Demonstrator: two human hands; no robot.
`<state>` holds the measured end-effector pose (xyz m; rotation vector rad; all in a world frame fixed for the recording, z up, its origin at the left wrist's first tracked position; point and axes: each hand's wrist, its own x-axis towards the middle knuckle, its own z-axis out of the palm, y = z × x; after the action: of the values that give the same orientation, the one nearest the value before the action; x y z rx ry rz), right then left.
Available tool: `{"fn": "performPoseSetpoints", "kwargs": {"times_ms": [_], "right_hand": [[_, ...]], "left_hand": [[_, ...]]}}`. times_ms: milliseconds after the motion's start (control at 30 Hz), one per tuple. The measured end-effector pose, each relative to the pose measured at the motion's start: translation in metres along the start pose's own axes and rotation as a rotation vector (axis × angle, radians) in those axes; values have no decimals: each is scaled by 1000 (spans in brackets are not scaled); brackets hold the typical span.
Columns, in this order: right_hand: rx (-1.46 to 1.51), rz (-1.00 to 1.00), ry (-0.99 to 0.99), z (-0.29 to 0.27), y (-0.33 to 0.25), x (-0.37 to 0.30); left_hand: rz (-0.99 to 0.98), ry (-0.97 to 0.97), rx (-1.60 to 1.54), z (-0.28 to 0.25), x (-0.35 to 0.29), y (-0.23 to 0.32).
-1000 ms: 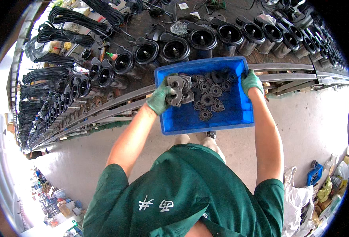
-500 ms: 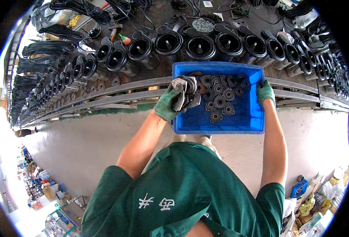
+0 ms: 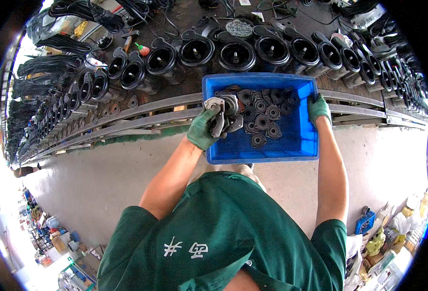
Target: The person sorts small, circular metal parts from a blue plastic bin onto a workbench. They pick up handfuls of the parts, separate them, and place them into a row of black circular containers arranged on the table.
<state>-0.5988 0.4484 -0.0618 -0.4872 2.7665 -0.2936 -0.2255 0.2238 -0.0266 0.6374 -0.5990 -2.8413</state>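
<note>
Gripped in my green-gloved left hand (image 3: 205, 130) is a bunch of metal flange covers (image 3: 218, 116), grey with round raised centres. They are held over the left wall of a blue plastic bin (image 3: 260, 157). My right hand (image 3: 319, 111), also gloved, grasps the bin's right rim with its fingers over the edge. Inside the bin lie several loose dark flange covers (image 3: 262, 121), mostly toward the back and middle. The bin is against the front rail of the workbench, in front of my body. Some of the held covers hide others behind them.
A long row of black cylindrical housings (image 3: 237, 56) with open round tops lines the bench beyond the bin. Coiled black cables (image 3: 54, 63) lie at the back left. Metal rails (image 3: 175, 102) run along the bench's front. A red-tipped bottle (image 3: 142, 49) stands among the housings.
The bin and both hands have shifted slightly left along the bench, and the whole view has moved a little. My left hand still holds the bunch of covers.
</note>
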Motion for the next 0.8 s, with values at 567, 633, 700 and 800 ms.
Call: {"fn": "performPoseSetpoints", "kwargs": {"times_ms": [567, 633, 700, 800], "right_hand": [[0, -27, -57, -3, 4, 3], [1, 16, -87, -16, -12, -9], [33, -12, -50, -17, -9, -17], [82, -187, 243, -16, -18, -28]], "left_hand": [[142, 25, 176, 29, -9, 17], [82, 60, 219, 31, -14, 18], [102, 25, 118, 45, -14, 19], [125, -8, 36, 43, -2, 8]]}}
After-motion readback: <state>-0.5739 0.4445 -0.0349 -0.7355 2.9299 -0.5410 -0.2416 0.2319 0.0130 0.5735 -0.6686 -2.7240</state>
